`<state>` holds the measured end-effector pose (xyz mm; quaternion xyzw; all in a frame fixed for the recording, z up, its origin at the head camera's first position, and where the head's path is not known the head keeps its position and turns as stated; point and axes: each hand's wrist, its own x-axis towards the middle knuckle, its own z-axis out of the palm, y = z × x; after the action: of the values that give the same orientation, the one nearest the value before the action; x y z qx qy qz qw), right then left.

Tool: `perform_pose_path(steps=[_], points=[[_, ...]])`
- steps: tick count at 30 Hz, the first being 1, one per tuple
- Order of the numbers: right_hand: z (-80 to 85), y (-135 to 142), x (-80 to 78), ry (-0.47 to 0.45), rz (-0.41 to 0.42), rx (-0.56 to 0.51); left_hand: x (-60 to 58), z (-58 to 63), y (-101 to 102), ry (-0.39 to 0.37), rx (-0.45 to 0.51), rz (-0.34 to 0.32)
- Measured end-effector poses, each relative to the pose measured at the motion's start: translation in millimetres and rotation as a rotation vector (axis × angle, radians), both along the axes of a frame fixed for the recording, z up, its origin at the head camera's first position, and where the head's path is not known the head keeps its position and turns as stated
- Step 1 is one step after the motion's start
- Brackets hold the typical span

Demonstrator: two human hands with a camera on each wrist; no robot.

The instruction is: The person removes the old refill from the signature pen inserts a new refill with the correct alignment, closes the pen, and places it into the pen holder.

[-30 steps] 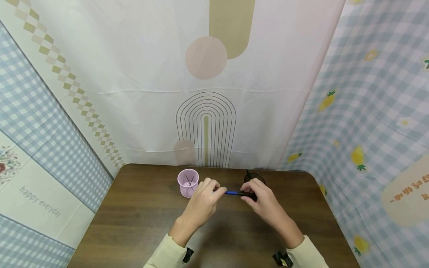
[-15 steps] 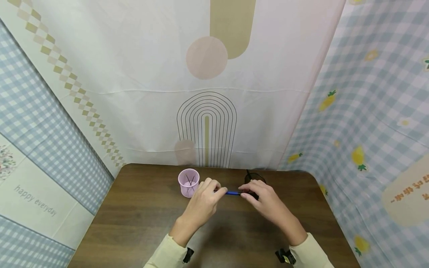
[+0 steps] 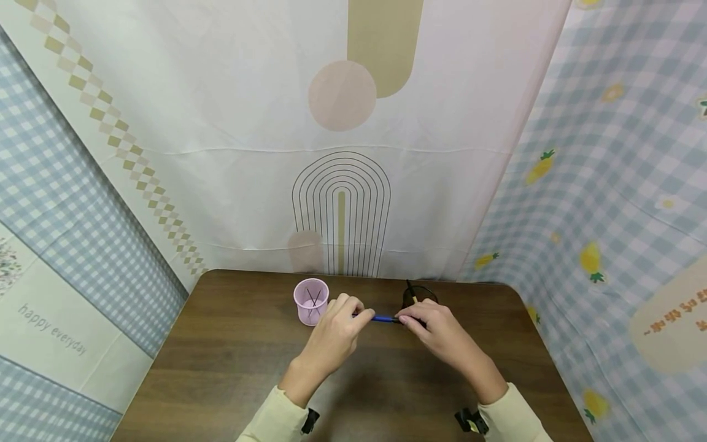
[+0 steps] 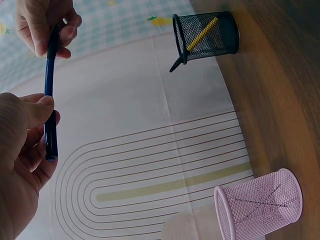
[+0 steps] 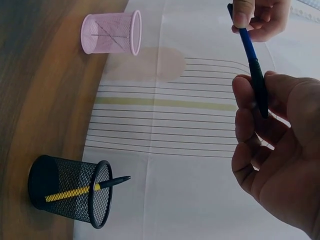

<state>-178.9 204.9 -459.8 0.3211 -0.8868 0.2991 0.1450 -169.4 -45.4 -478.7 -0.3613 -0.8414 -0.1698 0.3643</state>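
My left hand (image 3: 338, 331) pinches the blue barrel of a pen (image 3: 383, 318) between thumb and fingers. My right hand (image 3: 436, 330) has its thumb and forefinger on the pen's black grip end, seen close up in the right wrist view, where the dark tip (image 5: 262, 102) points into the palm. Held level between both hands, the pen is above the table in front of the two cups. In the left wrist view the blue pen (image 4: 49, 77) spans from the left fingers to the right ones.
A pink mesh pen cup (image 3: 310, 315) with dark crossing lines stands on the brown table (image 3: 232, 350), left of the hands. Behind the right hand is a black mesh pen cup (image 5: 40, 182) holding a yellow pen (image 5: 72, 193) with a black end. Patterned cloth (image 3: 248, 202) hangs behind.
My right hand's fingers loosened, shifted slightly right, then came together again on the pen's black end. More of the yellow pen now shows past that hand. The left hand stays put.
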Motion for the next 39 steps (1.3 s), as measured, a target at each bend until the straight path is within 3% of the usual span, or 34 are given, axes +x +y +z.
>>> perform_pose_path(steps=[10,25,39], points=[[0.1,-1.1,2.1,-0.003,0.005,-0.010,-0.6,-0.8,0.2,0.011,0.001,0.002],[-6.9,-3.1,3.9,0.080,0.028,-0.059,-1.3,-1.9,0.3,-0.032,-0.004,0.003],[-8.9,-3.8,5.4,0.075,0.003,-0.059,-0.1,-1.1,0.3,-0.037,0.001,0.002]])
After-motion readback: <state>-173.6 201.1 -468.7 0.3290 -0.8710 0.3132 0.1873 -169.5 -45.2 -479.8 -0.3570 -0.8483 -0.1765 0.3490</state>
